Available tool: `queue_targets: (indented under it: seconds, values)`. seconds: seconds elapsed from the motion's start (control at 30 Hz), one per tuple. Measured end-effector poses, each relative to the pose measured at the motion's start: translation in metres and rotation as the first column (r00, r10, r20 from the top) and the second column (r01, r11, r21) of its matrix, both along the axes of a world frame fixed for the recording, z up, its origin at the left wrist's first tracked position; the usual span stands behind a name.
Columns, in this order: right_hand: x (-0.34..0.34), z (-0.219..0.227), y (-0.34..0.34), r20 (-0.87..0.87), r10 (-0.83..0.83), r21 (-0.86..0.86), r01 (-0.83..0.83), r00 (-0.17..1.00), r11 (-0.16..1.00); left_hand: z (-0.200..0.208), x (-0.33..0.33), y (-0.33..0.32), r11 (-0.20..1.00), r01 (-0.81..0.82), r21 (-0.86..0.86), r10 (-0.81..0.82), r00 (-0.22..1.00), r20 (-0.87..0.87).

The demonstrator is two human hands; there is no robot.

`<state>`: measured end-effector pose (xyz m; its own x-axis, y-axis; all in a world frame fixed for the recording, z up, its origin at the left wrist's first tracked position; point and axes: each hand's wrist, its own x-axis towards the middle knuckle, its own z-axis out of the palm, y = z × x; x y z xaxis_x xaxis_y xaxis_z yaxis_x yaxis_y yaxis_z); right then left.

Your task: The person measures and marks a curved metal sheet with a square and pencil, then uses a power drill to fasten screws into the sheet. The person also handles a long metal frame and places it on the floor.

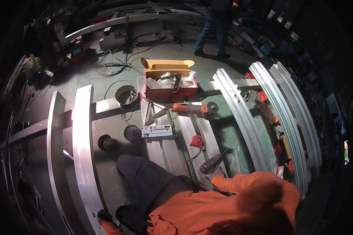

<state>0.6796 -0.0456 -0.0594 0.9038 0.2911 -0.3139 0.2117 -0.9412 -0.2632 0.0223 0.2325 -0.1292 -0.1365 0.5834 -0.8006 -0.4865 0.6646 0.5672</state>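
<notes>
My right hand (216,174), at the end of an orange sleeve, is closed round the handle of a power drill (211,163). The drill's bit points away to the upper right, above pale metal bars (196,156). Down at the lower left, my left hand (104,215) looks dark against the edge of a wide aluminium beam (83,149). A small slot shows in the beam beside that hand; the fingers are too dark to make out. Just beyond the drill, a red tape measure (197,141) lies on a bar. An orange angle grinder (190,109) rests farther off.
A red open box (170,92) with white wrapping stands on a crossbeam. Near it are a round tin (126,97), dark pots of small parts (105,142) and a flat white-and-blue package (157,131). Long profiles (247,121) lie at right. Another person (212,31) stands behind.
</notes>
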Motion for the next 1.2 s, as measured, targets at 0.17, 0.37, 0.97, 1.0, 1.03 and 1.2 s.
queue_targets:
  seconds: [0.17, 0.37, 0.97, 1.0, 1.03, 1.2]
  values:
    - [0.0, 0.004, 0.003, -0.089, 0.005, -0.019, -0.007, 0.996, 1.0, -0.02, -0.025, -0.008, 0.945, 0.209, 0.253, -0.194, 0.977, -0.086]
    - [0.0, -0.003, -0.003, -0.051, -0.027, 0.007, 0.028, 0.998, 1.0, -0.021, -0.031, -0.021, 0.948, 0.249, 0.2, -0.21, 0.958, -0.196]
    - [-0.001, -0.002, 0.011, -0.139, -0.003, -0.07, -0.006, 0.99, 0.998, 0.039, -0.002, -0.032, 0.931, 0.364, 0.02, -0.307, 0.813, -0.494]
    - [-0.005, 0.026, 0.015, -0.186, -0.054, -0.037, 0.047, 0.981, 0.998, 0.045, 0.001, -0.033, 0.918, 0.397, 0.015, -0.334, 0.791, -0.513]
    - [-0.005, 0.017, 0.014, -0.148, -0.04, -0.052, 0.032, 0.988, 0.998, 0.054, 0.004, -0.036, 0.907, 0.421, 0.028, -0.342, 0.774, -0.533]
    - [0.001, 0.009, 0.003, -0.218, -0.061, -0.184, 0.02, 0.974, 0.983, 0.082, 0.03, -0.033, 0.846, 0.532, 0.042, -0.411, 0.7, -0.584]
